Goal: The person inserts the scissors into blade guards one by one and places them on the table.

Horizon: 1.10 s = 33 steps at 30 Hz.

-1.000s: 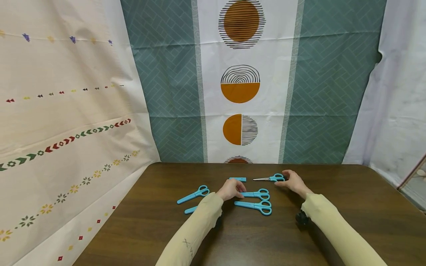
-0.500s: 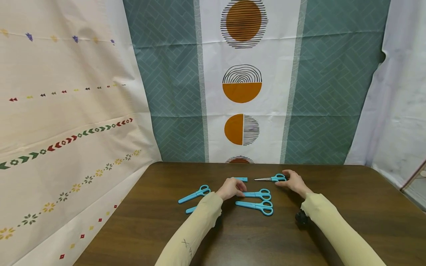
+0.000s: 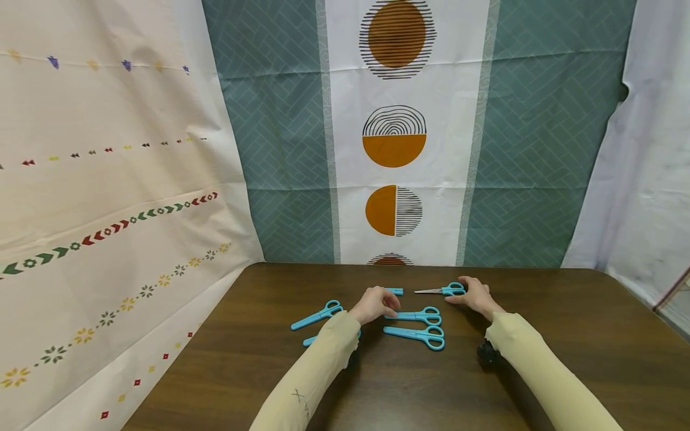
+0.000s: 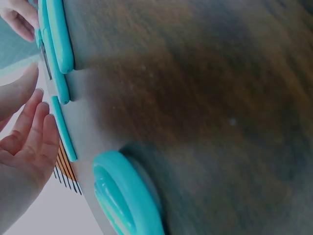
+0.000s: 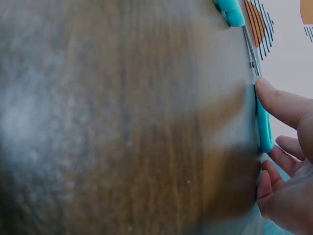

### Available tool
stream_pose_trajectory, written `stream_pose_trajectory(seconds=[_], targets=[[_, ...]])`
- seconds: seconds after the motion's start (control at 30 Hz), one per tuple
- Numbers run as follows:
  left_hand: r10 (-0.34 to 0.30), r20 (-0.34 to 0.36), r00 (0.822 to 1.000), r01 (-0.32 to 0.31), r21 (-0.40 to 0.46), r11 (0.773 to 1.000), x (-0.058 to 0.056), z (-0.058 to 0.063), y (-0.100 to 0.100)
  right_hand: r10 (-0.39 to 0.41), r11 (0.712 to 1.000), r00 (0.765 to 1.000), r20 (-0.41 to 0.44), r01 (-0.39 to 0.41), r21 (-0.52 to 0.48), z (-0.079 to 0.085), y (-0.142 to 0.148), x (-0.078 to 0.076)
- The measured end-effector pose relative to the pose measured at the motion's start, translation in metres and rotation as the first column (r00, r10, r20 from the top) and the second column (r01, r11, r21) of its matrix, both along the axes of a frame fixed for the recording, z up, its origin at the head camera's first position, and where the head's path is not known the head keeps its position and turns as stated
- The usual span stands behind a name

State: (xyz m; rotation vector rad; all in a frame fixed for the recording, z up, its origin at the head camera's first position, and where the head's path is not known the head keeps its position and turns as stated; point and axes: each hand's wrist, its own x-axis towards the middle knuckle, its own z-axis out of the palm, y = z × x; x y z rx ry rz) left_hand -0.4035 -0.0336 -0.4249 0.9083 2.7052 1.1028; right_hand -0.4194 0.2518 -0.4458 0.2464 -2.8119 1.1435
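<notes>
My left hand (image 3: pixel 375 304) hovers over the blade end of a pair of sheathed blue scissors (image 3: pixel 417 315). In the left wrist view its thumb and fingers (image 4: pixel 36 129) are apart, with nothing between them. My right hand (image 3: pixel 477 295) is at the blue handles of unsheathed scissors (image 3: pixel 454 288), whose metal blades point left. In the right wrist view the thumb lies along the handle (image 5: pixel 264 125), seeming to touch it, while the fingers sit loosely past its far end. A loose blue sheath (image 3: pixel 397 291) lies left of those blades, partly behind my left hand.
Another sheathed pair of scissors (image 3: pixel 415 334) lies nearest in the middle. Two more lie left: one angled pair (image 3: pixel 317 315) and one (image 3: pixel 309 341) mostly hidden by my left sleeve. The brown wooden table (image 3: pixel 409 389) ends at a patterned cloth backdrop (image 3: pixel 286 227).
The view has turned slightly left. My left hand has shifted a little left relative to the sheathed scissors, uncovering more of their tip. The right hand and its scissors stay almost still.
</notes>
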Motion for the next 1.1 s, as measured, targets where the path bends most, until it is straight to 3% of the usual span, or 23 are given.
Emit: stream_pose_trajectory(seconds=[0.23,0.4,0.87,1.1], targets=[[0.003,0.016,1.000,-0.003,0.017,1.000,0.0001,0.0028,-0.0002,-0.037,0.995,0.999,0.019,0.035,0.096,0.0032,-0.0082,0.0052],[0.016,-0.003,1.000,-0.016,0.044,0.999,0.0001,0.0055,0.0014,-0.058,0.996,0.997,0.048,0.054,0.074,0.0009,-0.0085,0.0043],[0.091,-0.046,0.995,-0.087,0.084,0.993,-0.0058,0.0053,0.0048,-0.056,0.996,0.998,-0.003,0.056,0.069,0.0001,-0.0069,0.0046],[0.151,-0.092,0.984,-0.146,0.052,0.988,-0.0083,0.0047,0.0021,-0.042,0.997,0.999,-0.026,0.044,0.067,0.0019,-0.0059,0.0038]])
